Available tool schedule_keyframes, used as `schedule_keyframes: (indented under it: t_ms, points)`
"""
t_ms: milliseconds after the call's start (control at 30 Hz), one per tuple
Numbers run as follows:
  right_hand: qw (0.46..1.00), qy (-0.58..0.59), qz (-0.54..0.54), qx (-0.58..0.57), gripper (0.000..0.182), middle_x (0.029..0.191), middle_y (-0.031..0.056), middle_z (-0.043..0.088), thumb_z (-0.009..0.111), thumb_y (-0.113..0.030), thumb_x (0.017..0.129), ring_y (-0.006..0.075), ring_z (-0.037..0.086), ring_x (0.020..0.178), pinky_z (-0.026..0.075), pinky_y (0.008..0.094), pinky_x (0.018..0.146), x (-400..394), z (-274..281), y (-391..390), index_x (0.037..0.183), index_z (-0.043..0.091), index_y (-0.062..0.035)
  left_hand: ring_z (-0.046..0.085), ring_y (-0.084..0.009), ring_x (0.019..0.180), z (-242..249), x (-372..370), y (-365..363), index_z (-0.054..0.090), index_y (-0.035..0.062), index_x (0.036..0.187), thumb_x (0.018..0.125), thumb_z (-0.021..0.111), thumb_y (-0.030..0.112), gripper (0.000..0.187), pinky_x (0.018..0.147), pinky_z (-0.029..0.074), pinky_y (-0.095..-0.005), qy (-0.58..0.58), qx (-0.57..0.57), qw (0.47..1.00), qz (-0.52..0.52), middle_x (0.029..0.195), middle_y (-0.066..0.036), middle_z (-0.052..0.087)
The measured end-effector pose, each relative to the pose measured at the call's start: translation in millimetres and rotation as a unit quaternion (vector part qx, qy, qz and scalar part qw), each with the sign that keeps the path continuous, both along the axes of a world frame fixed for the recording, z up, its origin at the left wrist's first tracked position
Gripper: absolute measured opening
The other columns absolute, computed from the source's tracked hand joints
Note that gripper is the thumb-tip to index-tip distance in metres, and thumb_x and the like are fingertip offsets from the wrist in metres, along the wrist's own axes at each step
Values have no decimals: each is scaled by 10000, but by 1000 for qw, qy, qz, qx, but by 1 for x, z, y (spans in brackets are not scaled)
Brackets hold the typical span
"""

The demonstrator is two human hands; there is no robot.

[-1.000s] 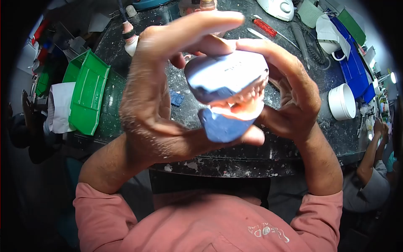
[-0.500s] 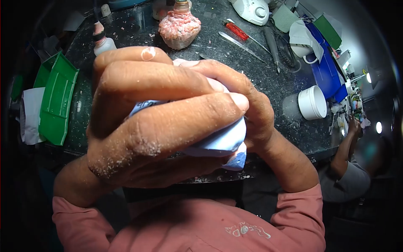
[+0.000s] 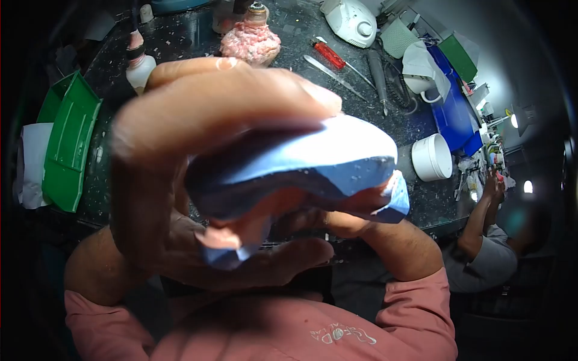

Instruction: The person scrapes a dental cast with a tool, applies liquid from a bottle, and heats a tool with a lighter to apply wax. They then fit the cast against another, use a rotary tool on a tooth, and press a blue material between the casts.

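Close to the camera, a blue cast (image 3: pixel 337 153) with pinkish parts on its underside fills the middle of the view. My left hand (image 3: pixel 174 126) is wrapped round its left side, fingers over the top and thumb below; the hand is slightly blurred. Behind and below the cast, my right hand (image 3: pixel 322 222) is mostly hidden, with only a dark part of it and the wrist showing. Whether its fingers touch the cast cannot be made out.
Green bin (image 3: pixel 72 144) at left; dropper bottle (image 3: pixel 140 69) and pink-crusted burner (image 3: pixel 250 45) behind. Red-handled tool (image 3: pixel 329 54), knife (image 3: pixel 331 75), handpiece (image 3: pixel 378 75), white tub (image 3: pixel 431 157) and blue bin (image 3: pixel 454 114) lie rightward. A person (image 3: pixel 487 243) sits far right.
The blue cast has turned and now shows far more of its side and underside. My right hand has moved from its right side to behind and below it. The view has shifted slightly.
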State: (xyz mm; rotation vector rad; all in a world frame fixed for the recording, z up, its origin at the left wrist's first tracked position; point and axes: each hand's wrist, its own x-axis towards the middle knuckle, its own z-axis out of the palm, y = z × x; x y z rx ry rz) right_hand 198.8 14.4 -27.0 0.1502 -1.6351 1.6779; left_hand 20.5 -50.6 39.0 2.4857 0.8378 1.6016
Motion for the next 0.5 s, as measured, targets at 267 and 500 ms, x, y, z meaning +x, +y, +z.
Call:
schedule_keyframes:
  t_ms: [267,500]
  points:
    - [986,-163,-33,3,807,1365,135,465,716,-90,762,198,454,1254,346,345,1060,17,31,-16,1439,294,37,634,-231,909,18,4,-13,498,38,1186,646,851,412,745,830,452,-391,109,37,989,97,997,-93,647]
    - [987,-163,-8,-7,739,1267,115,533,784,-109,763,188,524,1171,408,338,1002,17,24,-19,1368,383,31,570,-230,939,12,9,-18,528,-7,1190,612,847,450,803,769,495,-332,20,-51,998,38,1062,-142,631]
